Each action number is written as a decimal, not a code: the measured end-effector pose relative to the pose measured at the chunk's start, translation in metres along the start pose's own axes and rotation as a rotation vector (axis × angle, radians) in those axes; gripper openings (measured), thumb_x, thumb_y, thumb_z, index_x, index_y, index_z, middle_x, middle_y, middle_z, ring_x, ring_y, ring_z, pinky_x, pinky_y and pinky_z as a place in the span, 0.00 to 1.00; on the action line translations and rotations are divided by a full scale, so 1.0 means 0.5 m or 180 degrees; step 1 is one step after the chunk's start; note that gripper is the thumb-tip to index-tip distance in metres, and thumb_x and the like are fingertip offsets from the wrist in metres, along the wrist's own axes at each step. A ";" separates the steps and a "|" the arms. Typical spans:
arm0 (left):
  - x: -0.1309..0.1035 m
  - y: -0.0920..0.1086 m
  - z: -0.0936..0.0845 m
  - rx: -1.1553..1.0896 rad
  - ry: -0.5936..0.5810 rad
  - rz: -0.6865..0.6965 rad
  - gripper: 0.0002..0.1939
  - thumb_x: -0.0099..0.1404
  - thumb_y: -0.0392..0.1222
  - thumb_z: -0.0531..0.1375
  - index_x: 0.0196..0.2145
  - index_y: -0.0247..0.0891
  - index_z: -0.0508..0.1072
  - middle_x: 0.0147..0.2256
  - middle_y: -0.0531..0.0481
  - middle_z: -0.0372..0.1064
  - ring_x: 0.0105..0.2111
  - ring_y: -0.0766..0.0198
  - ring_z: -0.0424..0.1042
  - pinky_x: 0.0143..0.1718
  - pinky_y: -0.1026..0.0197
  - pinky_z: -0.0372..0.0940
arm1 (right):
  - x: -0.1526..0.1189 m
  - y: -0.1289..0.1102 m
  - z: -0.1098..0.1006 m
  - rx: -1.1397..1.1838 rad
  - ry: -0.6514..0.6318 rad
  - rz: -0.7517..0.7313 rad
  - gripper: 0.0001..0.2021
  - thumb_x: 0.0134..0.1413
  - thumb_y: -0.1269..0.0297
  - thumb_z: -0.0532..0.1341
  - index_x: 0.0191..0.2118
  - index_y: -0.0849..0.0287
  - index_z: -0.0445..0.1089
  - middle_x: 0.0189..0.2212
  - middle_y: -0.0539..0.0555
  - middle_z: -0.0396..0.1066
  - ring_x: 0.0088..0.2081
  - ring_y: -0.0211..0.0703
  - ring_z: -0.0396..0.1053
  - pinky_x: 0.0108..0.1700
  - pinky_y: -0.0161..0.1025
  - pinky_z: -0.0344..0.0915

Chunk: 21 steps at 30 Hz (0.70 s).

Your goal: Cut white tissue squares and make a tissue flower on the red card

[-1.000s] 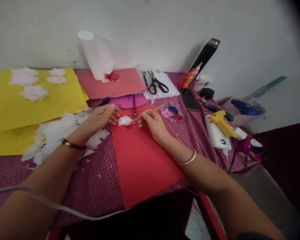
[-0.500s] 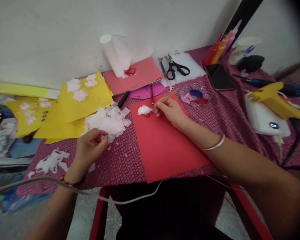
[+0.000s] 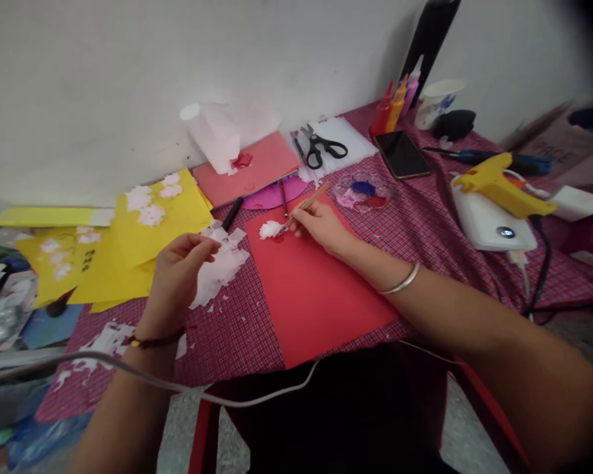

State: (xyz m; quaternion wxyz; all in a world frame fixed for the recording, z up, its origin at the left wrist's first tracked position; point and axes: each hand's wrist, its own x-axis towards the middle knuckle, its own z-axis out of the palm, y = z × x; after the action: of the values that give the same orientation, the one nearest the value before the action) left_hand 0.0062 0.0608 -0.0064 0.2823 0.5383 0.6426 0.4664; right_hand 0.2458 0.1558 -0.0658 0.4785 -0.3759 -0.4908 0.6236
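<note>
Left of the red sheet (image 3: 321, 289), over white paper scraps (image 3: 220, 266), hovers the left hand (image 3: 180, 273), fingers curled nearly together; whether they pinch anything is unclear. On the sheet's far end sits a white paper blossom (image 3: 270, 229); beside it, the right hand's (image 3: 319, 227) fingers grip a thin brush (image 3: 313, 199).

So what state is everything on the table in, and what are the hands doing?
Left hand: raised, fingers drawn together; contents unclear
Right hand: gripping the thin wooden stick
Red sheet: flat
Scissors: lying down, blades slightly open
Phone: face up, screen dark
Paper cup: upright, blue-marked
Red bottle: upright
White device: display lit, cable attached
</note>
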 end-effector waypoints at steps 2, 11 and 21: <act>0.001 0.016 0.024 -0.0587 -0.0126 -0.0454 0.06 0.57 0.42 0.64 0.26 0.39 0.72 0.27 0.50 0.73 0.25 0.68 0.67 0.28 0.64 0.64 | -0.003 -0.005 -0.001 0.0060 -0.0032 -0.0069 0.11 0.64 0.76 0.56 0.29 0.59 0.64 0.20 0.47 0.71 0.20 0.32 0.67 0.25 0.30 0.65; -0.025 0.073 -0.077 0.0542 0.0090 -0.0077 0.10 0.65 0.46 0.62 0.31 0.38 0.77 0.31 0.52 0.75 0.32 0.66 0.72 0.39 0.61 0.67 | -0.008 -0.008 -0.016 -0.0183 -0.0128 -0.0122 0.11 0.63 0.75 0.58 0.28 0.58 0.66 0.21 0.48 0.72 0.20 0.33 0.66 0.26 0.32 0.65; -0.261 -0.039 -0.222 0.2878 -0.0847 0.0402 0.15 0.62 0.50 0.60 0.40 0.40 0.78 0.42 0.42 0.78 0.42 0.51 0.77 0.48 0.49 0.70 | -0.016 0.008 -0.005 -0.0268 -0.0270 -0.0114 0.11 0.63 0.67 0.62 0.27 0.58 0.67 0.20 0.49 0.72 0.20 0.34 0.67 0.24 0.31 0.65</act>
State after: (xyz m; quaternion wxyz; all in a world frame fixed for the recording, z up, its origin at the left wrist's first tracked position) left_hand -0.0641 -0.0966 0.0030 0.0706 0.7003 0.7055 0.0832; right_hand 0.2491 0.1485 -0.0700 0.4521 -0.3601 -0.5431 0.6091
